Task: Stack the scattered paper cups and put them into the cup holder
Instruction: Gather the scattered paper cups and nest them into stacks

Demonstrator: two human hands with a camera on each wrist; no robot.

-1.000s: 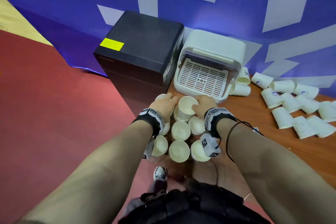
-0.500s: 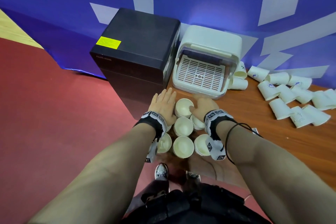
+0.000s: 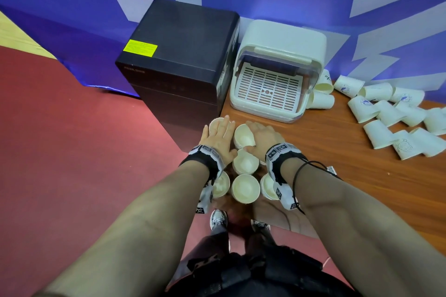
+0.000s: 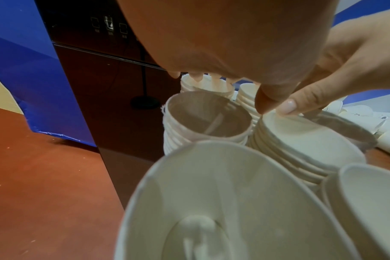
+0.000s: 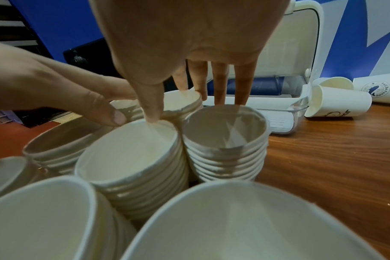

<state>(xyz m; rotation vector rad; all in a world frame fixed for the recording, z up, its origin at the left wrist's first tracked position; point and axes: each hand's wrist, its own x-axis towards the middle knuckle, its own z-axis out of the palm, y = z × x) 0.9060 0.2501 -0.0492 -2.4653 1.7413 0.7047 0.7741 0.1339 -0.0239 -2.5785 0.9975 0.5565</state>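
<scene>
Paper cup stacks (image 3: 244, 163) stand grouped before the cup holder (image 3: 277, 75). Left hand (image 3: 218, 138) and right hand (image 3: 263, 137) rest flat-fingered on them, gripping nothing. Next, likely: lift one stack in.

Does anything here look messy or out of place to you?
Yes. A scatter of loose paper cups lies tipped on its sides across the wooden table, right of the white cup holder, two wedged against it. The stacked cups near the hands stand upright.
</scene>
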